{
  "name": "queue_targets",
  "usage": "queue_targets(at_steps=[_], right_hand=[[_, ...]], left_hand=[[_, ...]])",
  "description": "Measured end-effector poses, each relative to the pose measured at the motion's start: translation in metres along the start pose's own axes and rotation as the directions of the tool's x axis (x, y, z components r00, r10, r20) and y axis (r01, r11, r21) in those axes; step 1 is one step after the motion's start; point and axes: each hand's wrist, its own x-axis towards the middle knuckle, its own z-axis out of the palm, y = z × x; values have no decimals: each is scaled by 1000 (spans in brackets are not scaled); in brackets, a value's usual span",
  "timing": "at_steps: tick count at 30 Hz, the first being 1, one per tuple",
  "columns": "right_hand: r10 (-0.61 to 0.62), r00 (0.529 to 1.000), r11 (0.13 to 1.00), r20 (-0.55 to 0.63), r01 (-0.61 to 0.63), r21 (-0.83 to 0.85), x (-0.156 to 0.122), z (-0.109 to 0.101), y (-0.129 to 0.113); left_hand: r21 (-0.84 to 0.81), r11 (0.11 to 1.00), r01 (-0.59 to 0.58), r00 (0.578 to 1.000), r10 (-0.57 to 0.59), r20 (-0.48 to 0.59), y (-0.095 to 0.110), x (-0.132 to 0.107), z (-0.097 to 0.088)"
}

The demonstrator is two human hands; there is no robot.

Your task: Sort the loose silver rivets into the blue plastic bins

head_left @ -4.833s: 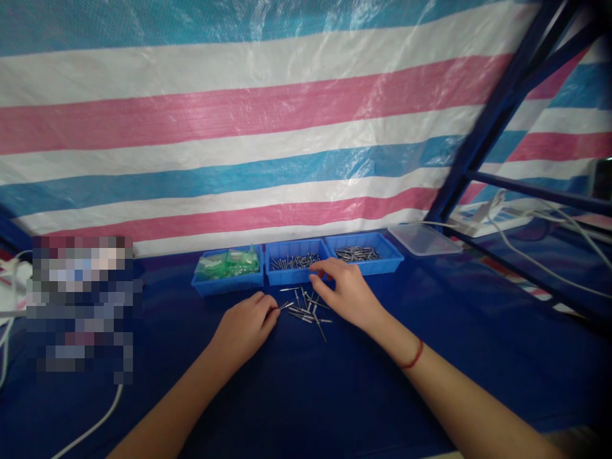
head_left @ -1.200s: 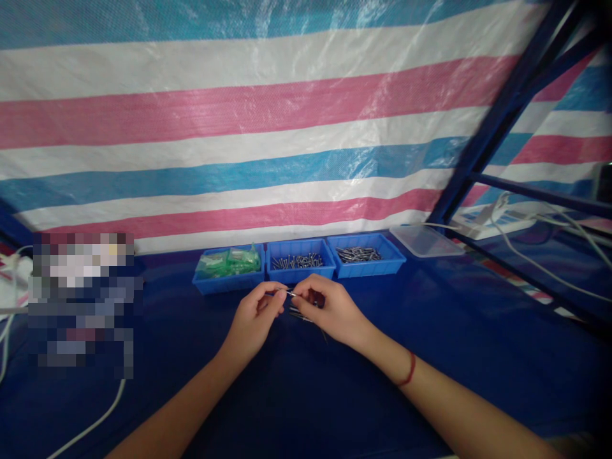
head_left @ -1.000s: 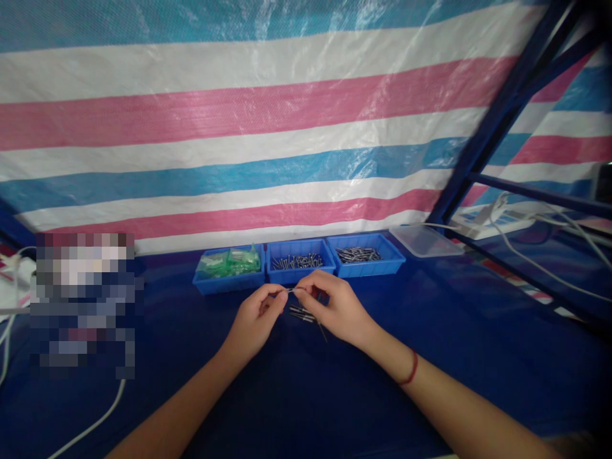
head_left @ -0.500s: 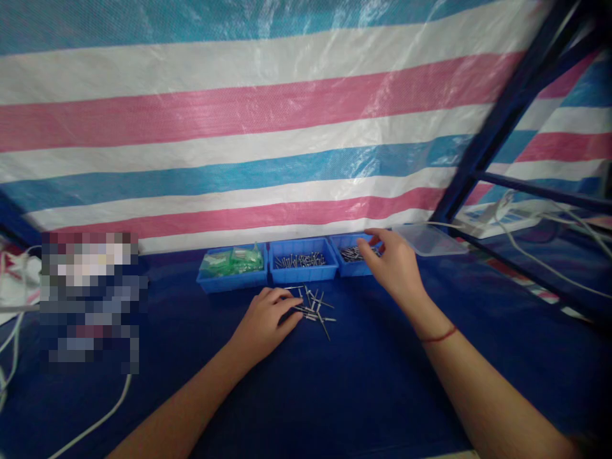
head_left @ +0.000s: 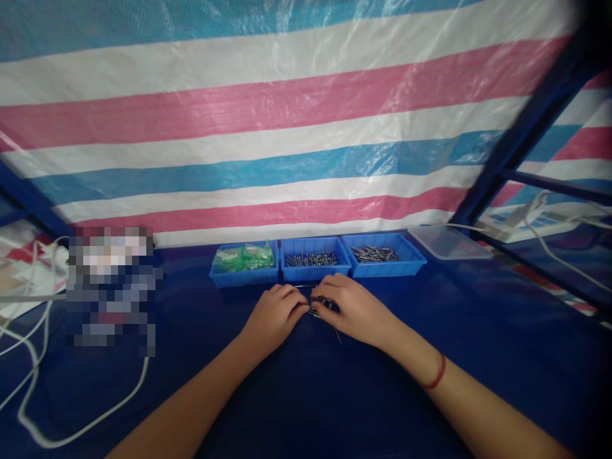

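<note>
My left hand point(head_left: 278, 317) rests low over the blue table, its thumb and forefinger brought together beside a small pile of metal blind rivets point(head_left: 313, 312). What lies between those fingertips is too small to make out. Over the same pile, my right hand point(head_left: 351, 310) has its fingers curled and its thumb and fingertips closing on a rivet. The tips of both hands nearly meet, and the hands hide most of the pile. One thin rivet stem point(head_left: 338, 335) sticks out below the right hand. A red string circles my right wrist.
Behind the hands stand three blue bins: one with green packets point(head_left: 245, 257), a middle bin point(head_left: 313, 275) of rivets and a right bin point(head_left: 389, 270) of metal pins. A clear plastic lid point(head_left: 449, 243) lies right. White cables point(head_left: 86, 440) run left; striped sheeting point(head_left: 287, 115) hangs behind.
My right hand has moved from the right bin, left and nearer, to the rivet pile beside my left hand. The left hand stays at the pile. The view has shifted slightly.
</note>
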Motion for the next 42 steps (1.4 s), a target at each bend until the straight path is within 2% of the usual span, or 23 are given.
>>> queue_targets(at_steps=[3, 7, 11, 14, 20, 27, 33, 38, 42], right_hand=[[-12, 999, 999, 32, 13, -38, -1, 5, 3], [18, 1000, 1000, -11, -18, 4, 0, 7, 4], [87, 989, 983, -116, -66, 172, 1, 9, -1], [188, 965, 937, -183, -120, 328, 1, 12, -5], [298, 931, 853, -210, -161, 496, 2, 17, -11], [296, 931, 838, -216, -145, 526, 1, 15, -13], [264, 938, 868, -224, -130, 479, -1, 17, -16], [194, 948, 895, -252, -66, 440, -1, 16, -17], [184, 948, 903, -261, -58, 427, -1, 16, -16]], left_hand=[[-38, 999, 12, 1000, -13, -22, -3, 3, 0], [-158, 987, 16, 997, -28, -69, -5, 6, 0], [-293, 956, 34, 988, -77, -136, -2, 6, -1], [-336, 942, 23, 991, -67, -117, 1, 5, -2], [-409, 912, 11, 992, -60, -107, 5, 3, -1], [-475, 880, 34, 995, -76, -70, 11, 0, -5], [-498, 867, 30, 996, -66, -56, 12, -4, -7], [-514, 855, 66, 988, -129, -88, 9, -5, -4], [-521, 850, 85, 975, -179, -133, 6, -5, -5]])
